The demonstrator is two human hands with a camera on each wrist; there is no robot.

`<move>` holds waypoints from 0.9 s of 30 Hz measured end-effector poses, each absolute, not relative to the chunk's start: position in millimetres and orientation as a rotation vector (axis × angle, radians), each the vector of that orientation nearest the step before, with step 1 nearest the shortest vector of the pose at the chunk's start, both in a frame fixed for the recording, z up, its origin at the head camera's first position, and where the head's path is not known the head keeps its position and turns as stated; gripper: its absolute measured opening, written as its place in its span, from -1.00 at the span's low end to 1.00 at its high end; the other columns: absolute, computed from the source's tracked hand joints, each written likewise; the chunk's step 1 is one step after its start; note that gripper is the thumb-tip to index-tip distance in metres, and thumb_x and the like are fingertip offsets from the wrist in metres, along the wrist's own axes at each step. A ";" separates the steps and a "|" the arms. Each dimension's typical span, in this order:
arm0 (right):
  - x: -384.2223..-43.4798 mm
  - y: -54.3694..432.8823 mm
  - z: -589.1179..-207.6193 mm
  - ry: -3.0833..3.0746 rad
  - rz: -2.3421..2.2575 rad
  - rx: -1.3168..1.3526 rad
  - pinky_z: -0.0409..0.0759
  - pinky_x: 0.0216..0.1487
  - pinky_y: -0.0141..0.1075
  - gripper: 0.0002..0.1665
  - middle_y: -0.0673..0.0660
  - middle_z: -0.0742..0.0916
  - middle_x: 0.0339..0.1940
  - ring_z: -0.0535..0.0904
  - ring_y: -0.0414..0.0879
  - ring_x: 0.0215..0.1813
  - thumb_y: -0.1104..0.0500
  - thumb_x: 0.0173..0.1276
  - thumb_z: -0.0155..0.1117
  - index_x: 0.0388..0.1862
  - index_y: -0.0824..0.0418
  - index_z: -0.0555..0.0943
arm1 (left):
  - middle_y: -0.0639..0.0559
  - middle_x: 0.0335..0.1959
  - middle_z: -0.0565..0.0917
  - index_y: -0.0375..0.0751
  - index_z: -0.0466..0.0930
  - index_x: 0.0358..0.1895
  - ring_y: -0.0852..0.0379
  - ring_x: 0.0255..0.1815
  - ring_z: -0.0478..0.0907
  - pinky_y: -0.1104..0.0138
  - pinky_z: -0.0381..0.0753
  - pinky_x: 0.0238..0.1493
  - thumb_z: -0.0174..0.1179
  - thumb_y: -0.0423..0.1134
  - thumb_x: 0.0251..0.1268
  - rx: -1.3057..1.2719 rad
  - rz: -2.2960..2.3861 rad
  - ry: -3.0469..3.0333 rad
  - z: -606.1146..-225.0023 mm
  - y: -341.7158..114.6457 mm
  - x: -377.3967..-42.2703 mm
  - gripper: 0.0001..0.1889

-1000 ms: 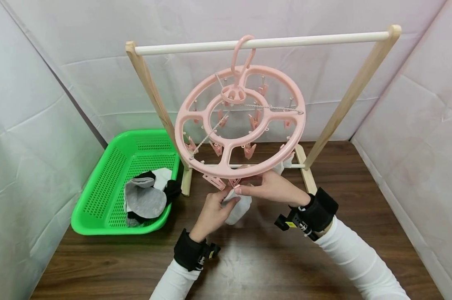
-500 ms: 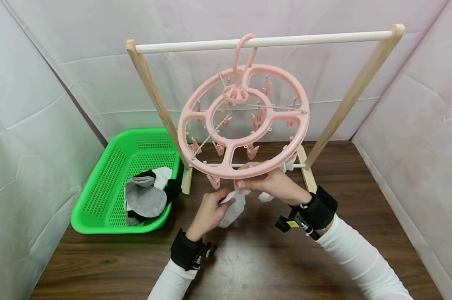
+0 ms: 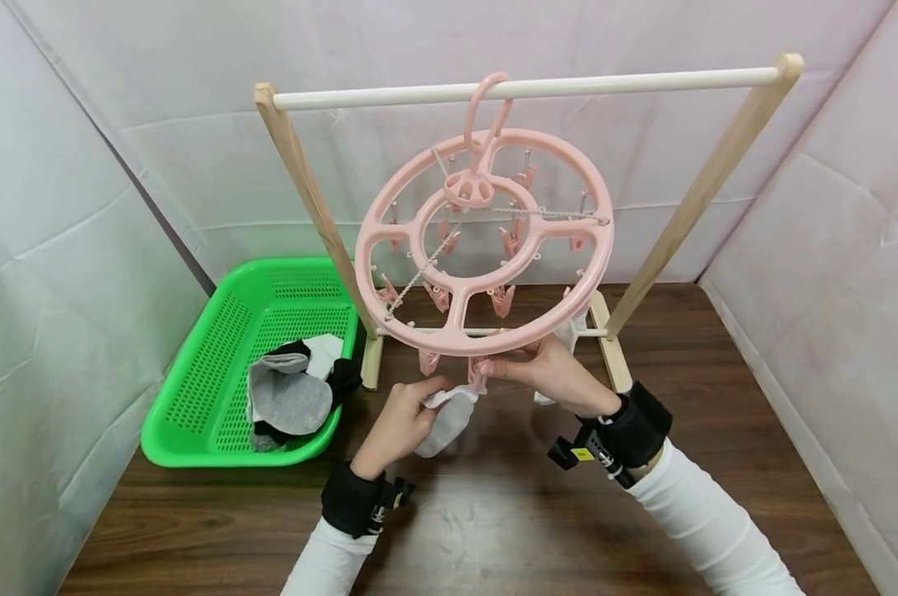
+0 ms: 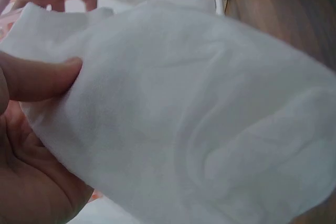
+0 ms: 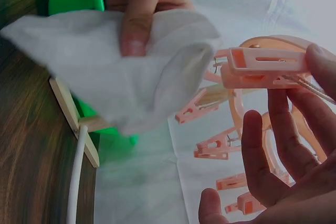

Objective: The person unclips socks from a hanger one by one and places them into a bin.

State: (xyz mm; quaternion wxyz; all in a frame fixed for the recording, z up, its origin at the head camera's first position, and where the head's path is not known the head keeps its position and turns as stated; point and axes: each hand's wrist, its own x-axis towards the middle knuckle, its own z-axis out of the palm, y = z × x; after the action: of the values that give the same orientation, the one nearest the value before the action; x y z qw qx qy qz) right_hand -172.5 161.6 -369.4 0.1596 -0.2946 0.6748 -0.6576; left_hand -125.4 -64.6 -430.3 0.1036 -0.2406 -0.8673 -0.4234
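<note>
My left hand (image 3: pixel 400 422) pinches a white sock (image 3: pixel 449 426) by its edge, thumb (image 4: pixel 47 80) on top of the cloth in the left wrist view. The sock hangs below the front rim of the round pink drying hanger (image 3: pixel 456 340). My right hand (image 3: pixel 556 377) pinches a pink clothespin (image 3: pixel 477 374) of that hanger between thumb and fingers. In the right wrist view the clothespin's (image 5: pixel 265 67) far end is right at the sock's (image 5: pixel 113 64) edge. Behind my right hand, another white piece of cloth (image 3: pixel 568 335) hangs from the hanger's right side.
The hanger hooks over the white bar (image 3: pixel 605 85) of a wooden stand (image 3: pixel 698 199). Several other clothespins (image 3: pixel 502 300) dangle from its rings. At the left, a green basket (image 3: pixel 195 381) holds grey, black and white cloth items (image 3: pixel 288 397). White sheeting encloses the table.
My left hand has moved left and slightly down with the sock. My right hand has shifted slightly right, still holding the clothespin. The hanger has swung slightly right.
</note>
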 end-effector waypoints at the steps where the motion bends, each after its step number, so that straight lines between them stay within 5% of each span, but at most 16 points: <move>1: -172.8 161.7 -370.8 1.951 -1.872 -0.841 0.56 0.03 -0.13 -0.58 0.16 0.73 -0.07 0.59 0.00 0.06 0.22 0.27 0.40 0.10 0.29 0.60 | 0.00 -0.41 0.68 -0.22 0.67 -0.29 0.22 -0.54 0.46 0.42 0.39 -0.52 0.16 -0.61 0.13 -0.721 -1.241 -2.564 -428.8 -66.8 -125.4 -0.77; 8: -175.8 161.5 -377.8 2.062 -1.815 -0.925 0.47 0.14 -0.13 -0.66 0.12 0.73 -0.12 0.58 -0.02 0.04 0.25 0.31 0.36 0.06 0.27 0.61 | -0.07 -0.34 0.69 -0.27 0.68 -0.19 0.22 -0.55 0.41 0.40 0.35 -0.50 0.12 -0.65 0.13 -0.704 -1.195 -2.604 -417.1 -83.1 -123.3 -0.71; 16: -174.4 166.1 -392.1 2.060 -1.777 -0.912 0.43 -0.19 -0.38 -0.62 -0.06 0.68 -0.30 0.50 -0.24 -0.27 0.24 0.27 0.40 0.06 0.26 0.59 | -0.01 -0.37 0.69 -0.21 0.67 -0.23 0.22 -0.61 0.39 0.36 0.36 -0.52 0.16 -0.61 0.19 -0.704 -1.137 -2.544 -405.3 -103.8 -124.2 -0.76; 22: -170.9 172.1 -412.8 2.008 -1.740 -0.956 0.54 0.06 -0.20 -0.59 0.12 0.70 0.03 0.58 0.04 0.12 0.29 0.30 0.36 0.12 0.32 0.59 | -0.07 -0.39 0.70 -0.23 0.68 -0.17 0.27 -0.68 0.32 0.38 0.28 -0.55 0.06 -0.68 0.15 -0.659 -1.113 -2.529 -396.7 -123.5 -123.7 -0.66; 27: -168.6 180.4 -425.9 2.074 -1.617 -0.954 0.51 0.12 -0.17 -0.60 0.04 0.69 0.05 0.56 0.01 0.16 0.24 0.32 0.34 0.14 0.25 0.59 | -0.15 -0.41 0.68 -0.27 0.66 -0.12 0.26 -0.69 0.17 0.34 0.23 -0.56 -0.04 -0.69 0.21 -0.564 -1.068 -2.537 -383.5 -141.0 -122.6 -0.63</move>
State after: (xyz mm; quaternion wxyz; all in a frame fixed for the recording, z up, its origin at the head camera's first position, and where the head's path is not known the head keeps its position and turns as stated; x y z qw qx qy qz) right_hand -168.6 180.4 -425.9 0.1714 -0.3359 0.7304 -0.5695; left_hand -122.6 -141.0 -383.5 0.1654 -0.1979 -0.8905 -0.3748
